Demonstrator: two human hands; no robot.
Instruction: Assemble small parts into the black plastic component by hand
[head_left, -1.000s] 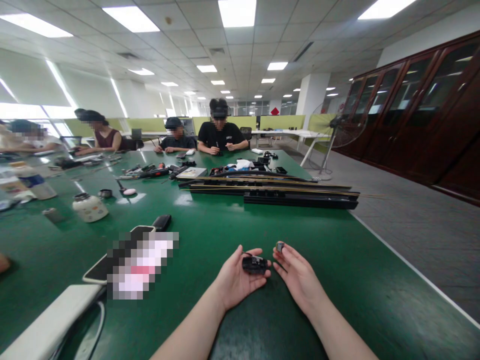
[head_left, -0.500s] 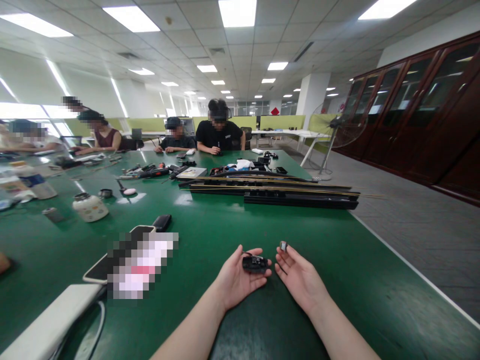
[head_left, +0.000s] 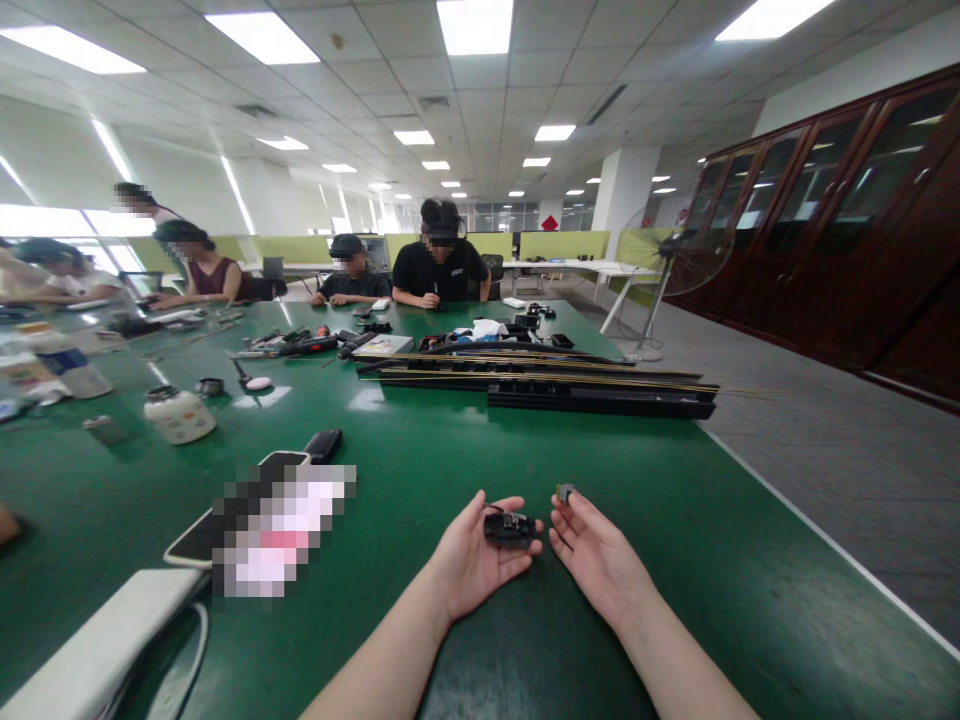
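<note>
My left hand [head_left: 471, 565] is turned palm up, with a small black plastic housing [head_left: 511, 531] lying across its fingers. The housing looks hollow, with small parts inside too fine to make out. A short dark wire [head_left: 493, 508] runs from it towards my thumb. Just to the right, my right hand [head_left: 602, 555] pinches a small grey block-like component [head_left: 565, 493] between thumb and fingertips. One edge of that piece looks greenish-yellow. The two hands are close but apart, both above the green table [head_left: 420, 470].
A phone [head_left: 281, 468] and a long white box [head_left: 97, 640] with a cable lie on the left. Beyond them stands a white jar [head_left: 180, 416]. Black rails [head_left: 604, 400] with thin brass-coloured rods cross the table ahead. Several people sit farther off; a fan [head_left: 667, 245] stands right.
The small component has turned between my right fingertips, and my right hand has shifted slightly right. My left hand and the housing stay in place. Across the table, a person has leaned forward.
</note>
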